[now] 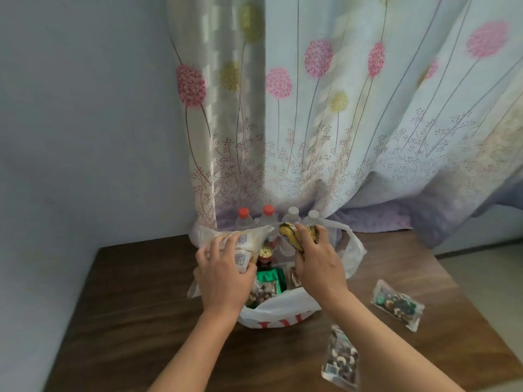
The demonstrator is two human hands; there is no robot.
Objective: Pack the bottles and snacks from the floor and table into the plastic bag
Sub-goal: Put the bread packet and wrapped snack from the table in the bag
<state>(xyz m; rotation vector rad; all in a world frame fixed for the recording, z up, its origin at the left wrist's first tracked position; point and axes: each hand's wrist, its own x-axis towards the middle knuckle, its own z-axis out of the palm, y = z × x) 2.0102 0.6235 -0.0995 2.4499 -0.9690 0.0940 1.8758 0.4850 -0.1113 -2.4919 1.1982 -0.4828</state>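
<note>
A white plastic bag [283, 308] with red print stands open on the brown table [135, 312]. Inside it I see several bottles, two with red caps [243, 213] and two with white caps [293, 212], a green snack pack [268, 277] and a clear pack of nuts [259, 294]. My left hand [223, 275] holds a pale cream snack packet [243, 244] over the bag's left side. My right hand [317, 261] grips a yellow and dark snack packet [290, 236] above the bag's middle. Two nut packs lie on the table, one [341, 357] near me and one [397, 304] to the right.
A flowered curtain [339, 123] hangs right behind the bag and drapes onto the table's far edge. A plain wall stands to the left. The table's right edge drops to a pale floor [486, 267].
</note>
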